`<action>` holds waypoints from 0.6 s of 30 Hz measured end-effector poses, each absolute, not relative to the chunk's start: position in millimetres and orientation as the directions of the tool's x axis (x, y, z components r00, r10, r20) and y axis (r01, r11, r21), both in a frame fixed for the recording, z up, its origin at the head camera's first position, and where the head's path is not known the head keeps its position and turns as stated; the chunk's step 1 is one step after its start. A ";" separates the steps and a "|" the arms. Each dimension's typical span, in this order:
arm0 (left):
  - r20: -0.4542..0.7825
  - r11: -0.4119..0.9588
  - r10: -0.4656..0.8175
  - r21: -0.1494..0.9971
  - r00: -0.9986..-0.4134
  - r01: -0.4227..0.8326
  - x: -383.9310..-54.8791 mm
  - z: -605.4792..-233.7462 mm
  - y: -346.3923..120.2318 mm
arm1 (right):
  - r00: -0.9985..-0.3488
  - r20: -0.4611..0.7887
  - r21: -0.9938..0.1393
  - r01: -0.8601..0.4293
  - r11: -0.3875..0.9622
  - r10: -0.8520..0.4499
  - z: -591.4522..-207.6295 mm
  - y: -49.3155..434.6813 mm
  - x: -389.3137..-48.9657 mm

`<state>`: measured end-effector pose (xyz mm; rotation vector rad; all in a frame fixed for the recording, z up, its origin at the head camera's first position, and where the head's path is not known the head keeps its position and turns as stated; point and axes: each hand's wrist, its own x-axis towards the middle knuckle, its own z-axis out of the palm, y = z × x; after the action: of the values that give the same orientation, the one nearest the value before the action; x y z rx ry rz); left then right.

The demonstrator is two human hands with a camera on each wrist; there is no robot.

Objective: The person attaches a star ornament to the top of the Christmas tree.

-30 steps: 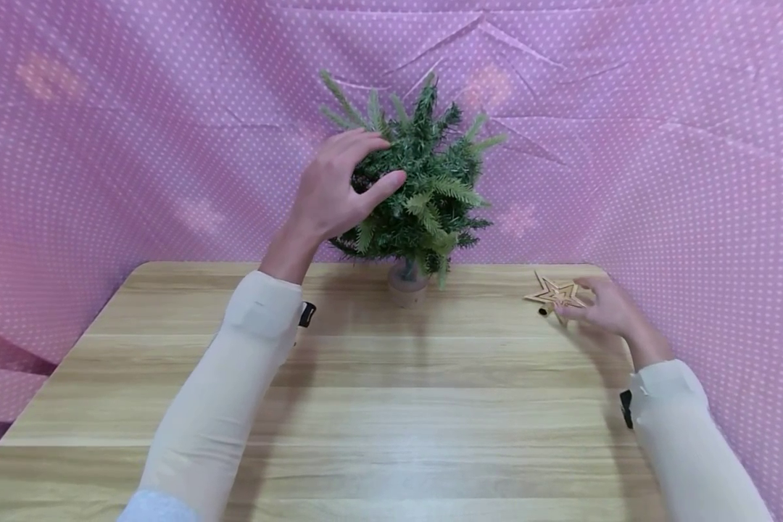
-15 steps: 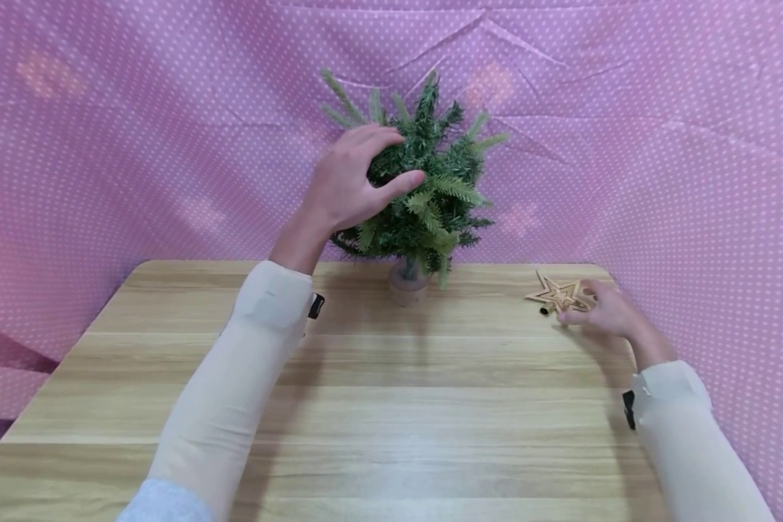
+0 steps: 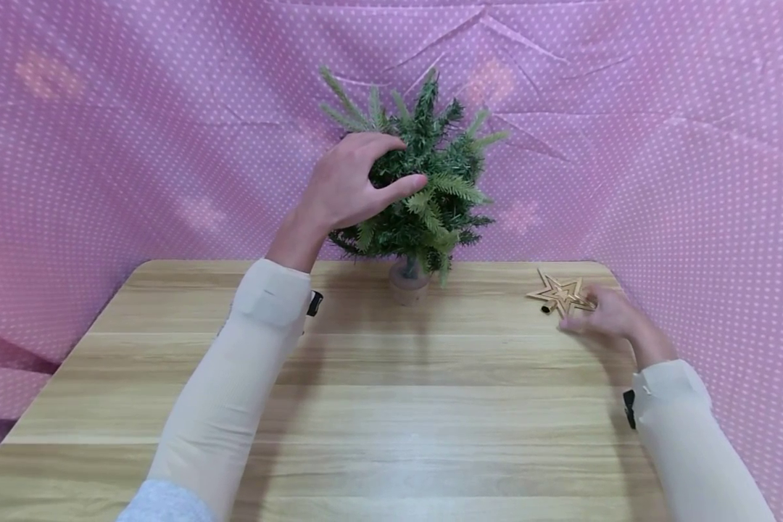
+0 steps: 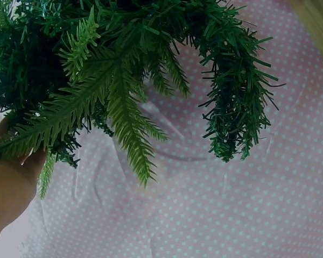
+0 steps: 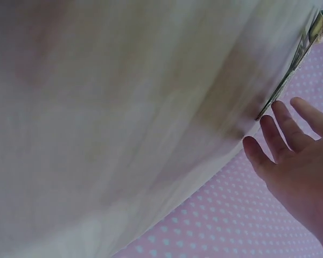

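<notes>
A small artificial pine tree (image 3: 453,190) stands in a pale pot (image 3: 408,287) near the table's back edge. My left hand (image 3: 349,181) is at its upper left, thumb and fingers spread apart in a loose curve, foliage showing between them. In the left wrist view, green branches (image 4: 126,115) fill the top and part of the hand shows at the left. On the table's right lies a gold star (image 3: 556,293) with a short tube. Beside its right points is my right hand (image 3: 610,315); the right wrist view shows its fingers extended by the star's edge (image 5: 285,80).
Wood-grain table (image 3: 378,406) runs under both arms. Pink polka-dot cloth (image 3: 626,145) hangs close behind the tree and along the sides. The right hand works near the table's right edge.
My left hand has shifted right, further over the tree's foliage, then stayed there. My right hand has drawn slightly away from the star, so more of the star shows.
</notes>
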<state>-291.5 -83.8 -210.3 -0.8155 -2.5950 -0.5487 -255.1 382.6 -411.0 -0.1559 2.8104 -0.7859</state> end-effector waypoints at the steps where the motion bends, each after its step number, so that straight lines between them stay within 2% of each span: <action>1: 0.448 0.757 0.461 0.252 -0.766 0.603 -291.3 -210.4 -83.9 | -0.971 -0.183 -0.509 -0.043 0.860 -0.157 -411.1 382.9 -255.1; 10: 0.449 0.762 0.456 0.250 -0.768 0.598 -290.7 -211.0 -84.7 | -0.977 -0.167 -0.415 -0.048 0.909 -0.128 -412.8 386.3 -256.4; 18: 0.445 0.763 0.460 0.245 -0.768 0.599 -289.9 -210.9 -84.2 | -0.979 -0.173 -0.432 -0.027 0.902 -0.112 -415.0 389.0 -258.3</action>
<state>-289.9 -84.2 -210.9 -0.8113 -2.5990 -0.5355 -258.3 389.0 -415.0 -0.1062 2.8728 -0.6481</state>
